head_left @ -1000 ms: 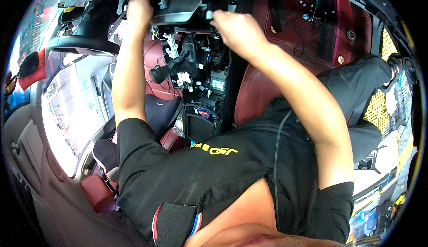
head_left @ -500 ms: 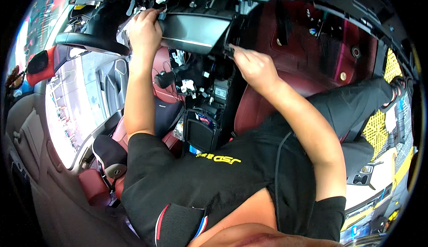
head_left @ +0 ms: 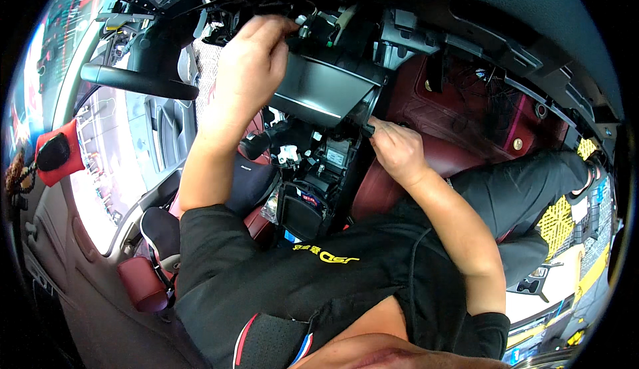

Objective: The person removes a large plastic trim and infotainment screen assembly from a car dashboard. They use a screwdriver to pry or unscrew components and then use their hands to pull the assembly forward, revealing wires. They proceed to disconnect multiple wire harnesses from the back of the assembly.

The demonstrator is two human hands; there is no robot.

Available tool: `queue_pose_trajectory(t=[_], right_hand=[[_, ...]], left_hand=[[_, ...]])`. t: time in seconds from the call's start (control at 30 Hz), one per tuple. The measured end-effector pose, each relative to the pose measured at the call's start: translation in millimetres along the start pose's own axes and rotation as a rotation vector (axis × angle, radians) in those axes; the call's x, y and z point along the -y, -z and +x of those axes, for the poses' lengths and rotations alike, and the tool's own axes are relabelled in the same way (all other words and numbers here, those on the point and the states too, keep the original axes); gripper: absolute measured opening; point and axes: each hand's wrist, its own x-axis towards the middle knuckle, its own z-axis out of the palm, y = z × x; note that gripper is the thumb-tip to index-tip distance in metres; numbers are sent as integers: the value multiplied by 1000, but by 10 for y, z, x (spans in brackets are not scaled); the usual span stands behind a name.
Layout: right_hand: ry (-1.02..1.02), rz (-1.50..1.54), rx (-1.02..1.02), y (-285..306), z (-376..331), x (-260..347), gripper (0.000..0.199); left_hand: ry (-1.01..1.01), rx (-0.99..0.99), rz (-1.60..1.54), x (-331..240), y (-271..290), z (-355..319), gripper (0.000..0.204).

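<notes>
My left hand (head_left: 256, 59) reaches over the opened dashboard. Its thumb and fingers are pinched together on a small pale connector (head_left: 303, 28) behind the upper edge of a glossy dark panel (head_left: 323, 86). The panel lies tilted above the centre console, with a bright strip along its lower edge. By the panel's lower right side, my right hand (head_left: 399, 150) is closed, with a small black piece (head_left: 367, 130) between thumb and fingers. What that piece joins to is hidden in the dark.
A steering wheel (head_left: 136, 82) stands at the left. Below the panel, the stripped centre console (head_left: 336, 152) shows loose white connectors. Dark red seat leather (head_left: 432, 162) lies at the right. Exposed dashboard brackets (head_left: 406, 29) and loose wires run along the far side.
The view has shifted, so the panel appears lower and further right. My left hand has moved from the panel's upper left corner to just behind its upper edge. My right hand keeps its pinch.
</notes>
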Motion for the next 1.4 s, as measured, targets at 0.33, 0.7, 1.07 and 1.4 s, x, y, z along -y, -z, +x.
queue_pose_trajectory(t=[0.33,0.7,1.07,1.4], right_hand=[[-67,43,19,-2,-4,-2,23],[-59,48,-21,-24,-27,-17,23],[-19,81,-95,-119,-98,6,31],[10,44,-201,-171,-138,-68,29]], left_hand=[[9,89,401,194,13,144,28],[-34,573,347,514,-350,448,25],[289,766,666,966,-845,545,43],[485,588,618,461,-854,710,37]])
